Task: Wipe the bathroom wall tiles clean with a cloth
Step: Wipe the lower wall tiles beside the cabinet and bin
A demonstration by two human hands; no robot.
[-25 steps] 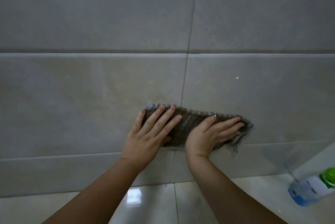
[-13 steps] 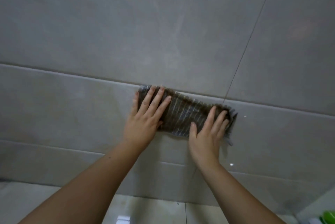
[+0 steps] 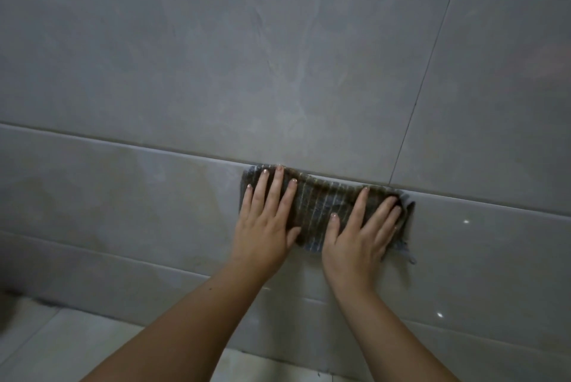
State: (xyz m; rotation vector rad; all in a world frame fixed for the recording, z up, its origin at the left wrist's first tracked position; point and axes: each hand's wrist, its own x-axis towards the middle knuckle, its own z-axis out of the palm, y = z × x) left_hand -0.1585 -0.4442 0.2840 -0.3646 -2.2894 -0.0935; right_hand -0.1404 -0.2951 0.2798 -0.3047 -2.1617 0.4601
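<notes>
a dark cloth [image 3: 321, 208] is pressed flat to the wall tiles [image 3: 216, 72] under the straight, spread fingers of the left hand [image 3: 262, 227] and right hand [image 3: 355, 242]; ungripped, it could be slid from beneath the fingertips and dropped.

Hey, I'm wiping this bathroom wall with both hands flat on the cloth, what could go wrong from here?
The left hand and right hand only press flat on the cloth, not gripping it, so it may slip and drop.
The cloth looks dark and soiled; it could smear the wall tile rather than clean it.
Its frayed end trails loose and may leave streaks.
</notes>
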